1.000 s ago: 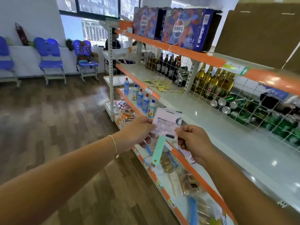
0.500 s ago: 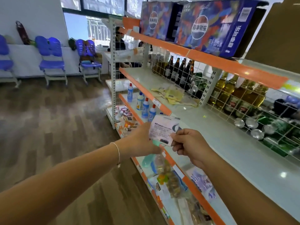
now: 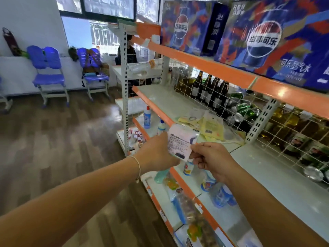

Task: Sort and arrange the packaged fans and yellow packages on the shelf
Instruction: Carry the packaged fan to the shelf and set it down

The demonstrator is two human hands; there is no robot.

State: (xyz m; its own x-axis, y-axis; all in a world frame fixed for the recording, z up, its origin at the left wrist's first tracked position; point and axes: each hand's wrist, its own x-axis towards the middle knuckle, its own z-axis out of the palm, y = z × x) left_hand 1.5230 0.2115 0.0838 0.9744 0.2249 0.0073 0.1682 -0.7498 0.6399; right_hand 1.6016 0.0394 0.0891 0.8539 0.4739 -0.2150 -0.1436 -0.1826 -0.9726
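Note:
Both hands hold one packaged fan [image 3: 180,142], a white card with small print facing me and a pale teal handle [image 3: 161,175] hanging below. My left hand [image 3: 156,154] grips its left edge. My right hand [image 3: 208,157] pinches its right lower corner. The package hovers in front of the middle shelf [image 3: 178,104], just short of a loose pile of yellow packages [image 3: 210,127] lying flat on that shelf.
Wine bottles [image 3: 210,88] and green cans [image 3: 243,109] stand behind the wire back panel. Cola cartons [image 3: 258,38] fill the top shelf. Blue-capped bottles [image 3: 147,116] and snack bags [image 3: 188,207] sit on lower shelves. Blue chairs [image 3: 48,73] line the far wall; a person [image 3: 128,52] sits beyond the shelving.
Both hands have carried the fan package forward and up, from near the lower shelf edge to the yellow packages on the middle shelf. The view has moved closer to the shelving.

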